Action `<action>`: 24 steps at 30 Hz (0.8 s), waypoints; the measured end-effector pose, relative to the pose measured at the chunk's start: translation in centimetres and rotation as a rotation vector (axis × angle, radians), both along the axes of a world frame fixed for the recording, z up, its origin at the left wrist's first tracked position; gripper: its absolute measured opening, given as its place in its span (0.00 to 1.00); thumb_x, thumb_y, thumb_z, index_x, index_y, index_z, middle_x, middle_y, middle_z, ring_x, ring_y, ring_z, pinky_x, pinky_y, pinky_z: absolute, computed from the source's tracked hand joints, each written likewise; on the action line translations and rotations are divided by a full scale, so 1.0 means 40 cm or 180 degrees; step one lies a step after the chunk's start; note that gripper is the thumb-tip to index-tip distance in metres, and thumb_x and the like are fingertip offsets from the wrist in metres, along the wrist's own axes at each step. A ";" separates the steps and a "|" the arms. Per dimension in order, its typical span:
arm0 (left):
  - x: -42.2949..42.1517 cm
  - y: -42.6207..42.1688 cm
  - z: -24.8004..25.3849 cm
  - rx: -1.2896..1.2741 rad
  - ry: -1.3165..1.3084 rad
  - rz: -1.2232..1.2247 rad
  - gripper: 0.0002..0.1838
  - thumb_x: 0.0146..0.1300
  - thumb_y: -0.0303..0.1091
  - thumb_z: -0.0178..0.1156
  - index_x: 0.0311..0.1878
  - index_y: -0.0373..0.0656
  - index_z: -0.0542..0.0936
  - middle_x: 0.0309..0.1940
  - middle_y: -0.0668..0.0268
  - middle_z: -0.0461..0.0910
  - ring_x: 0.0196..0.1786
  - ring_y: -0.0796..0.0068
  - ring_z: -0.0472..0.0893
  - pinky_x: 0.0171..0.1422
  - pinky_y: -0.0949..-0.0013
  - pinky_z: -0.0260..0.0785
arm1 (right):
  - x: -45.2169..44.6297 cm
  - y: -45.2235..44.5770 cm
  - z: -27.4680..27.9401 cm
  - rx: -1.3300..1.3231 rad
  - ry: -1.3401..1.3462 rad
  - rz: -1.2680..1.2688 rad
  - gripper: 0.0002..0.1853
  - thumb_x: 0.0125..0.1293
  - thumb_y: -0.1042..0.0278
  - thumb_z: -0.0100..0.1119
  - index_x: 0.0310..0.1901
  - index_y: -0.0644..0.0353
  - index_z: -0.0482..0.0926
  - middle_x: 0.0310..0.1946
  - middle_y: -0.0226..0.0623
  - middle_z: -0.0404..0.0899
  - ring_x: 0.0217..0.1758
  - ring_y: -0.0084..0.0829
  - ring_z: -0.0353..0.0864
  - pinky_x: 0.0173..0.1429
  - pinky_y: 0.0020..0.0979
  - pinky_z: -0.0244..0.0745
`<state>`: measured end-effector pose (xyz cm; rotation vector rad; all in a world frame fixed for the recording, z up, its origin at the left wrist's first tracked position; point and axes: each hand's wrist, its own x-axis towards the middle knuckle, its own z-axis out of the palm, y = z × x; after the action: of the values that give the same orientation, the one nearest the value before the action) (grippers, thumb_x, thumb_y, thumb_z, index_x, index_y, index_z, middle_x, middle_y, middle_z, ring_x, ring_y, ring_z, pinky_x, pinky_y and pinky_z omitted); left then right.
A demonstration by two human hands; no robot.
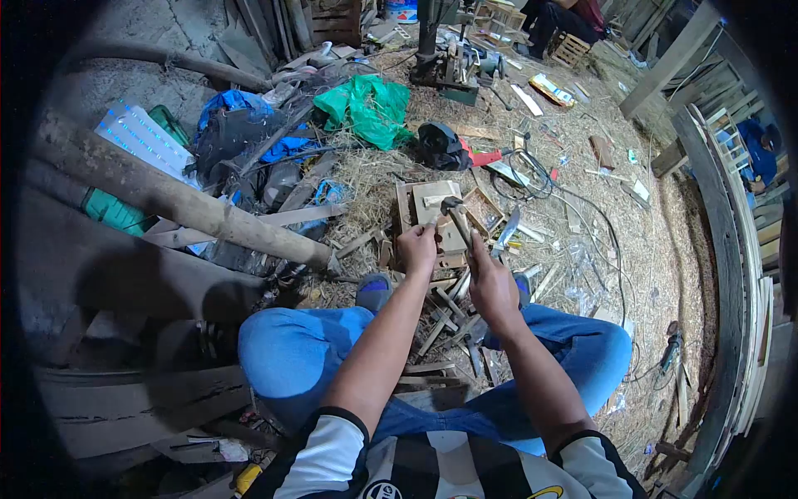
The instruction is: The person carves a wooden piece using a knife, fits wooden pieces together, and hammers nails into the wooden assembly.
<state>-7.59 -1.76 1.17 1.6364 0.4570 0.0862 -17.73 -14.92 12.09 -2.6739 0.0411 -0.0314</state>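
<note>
My right hand (494, 289) is wrapped round the handle of a hammer (460, 221), whose dark head is over a pale wooden block (450, 239). At the block's left side, my left hand (417, 249) has its thumb and fingers pinched together; what they hold is too small to make out. The block rests on a brown wooden board (405, 208) on the ground between my feet. Just to its right sits a shallow wooden box (483, 209) with small bits inside. A wide knife blade (506, 231) lies beside the box.
A power tool with a red handle (484, 157) and its cable lie ahead. Green plastic (366, 108) and a round wooden pole (191, 208) are to the left. Wood offcuts (449, 316) litter the ground near my feet. Another person (565, 25) sits at the back.
</note>
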 end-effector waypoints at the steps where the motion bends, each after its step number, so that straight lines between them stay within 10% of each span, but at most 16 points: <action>1: -0.001 -0.003 0.003 -0.0003 0.0000 -0.0005 0.20 0.65 0.41 0.67 0.22 0.35 0.84 0.14 0.67 0.78 0.18 0.80 0.76 0.24 0.68 0.66 | -0.001 -0.001 0.001 0.0078 -0.0032 0.0029 0.32 0.70 0.68 0.52 0.75 0.46 0.58 0.39 0.57 0.82 0.34 0.59 0.83 0.36 0.56 0.77; 6: -0.013 0.001 0.033 -0.1009 0.0139 -0.0158 0.16 0.67 0.39 0.64 0.30 0.35 0.85 0.21 0.64 0.82 0.22 0.76 0.79 0.28 0.68 0.68 | -0.016 0.016 0.032 0.0309 -0.0589 0.0056 0.32 0.71 0.68 0.52 0.76 0.46 0.58 0.40 0.56 0.81 0.34 0.59 0.83 0.37 0.56 0.77; 24: 0.020 -0.023 -0.046 -0.0738 0.0096 0.0045 0.17 0.65 0.40 0.66 0.29 0.35 0.87 0.17 0.66 0.82 0.21 0.79 0.78 0.27 0.69 0.67 | 0.011 0.000 -0.002 -0.0172 0.0309 -0.0032 0.31 0.72 0.68 0.49 0.75 0.45 0.59 0.41 0.57 0.83 0.38 0.59 0.84 0.41 0.56 0.78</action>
<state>-6.78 -2.68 -0.68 1.4086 0.4834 0.0180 -17.28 -14.92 12.03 -2.7275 0.0857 0.0956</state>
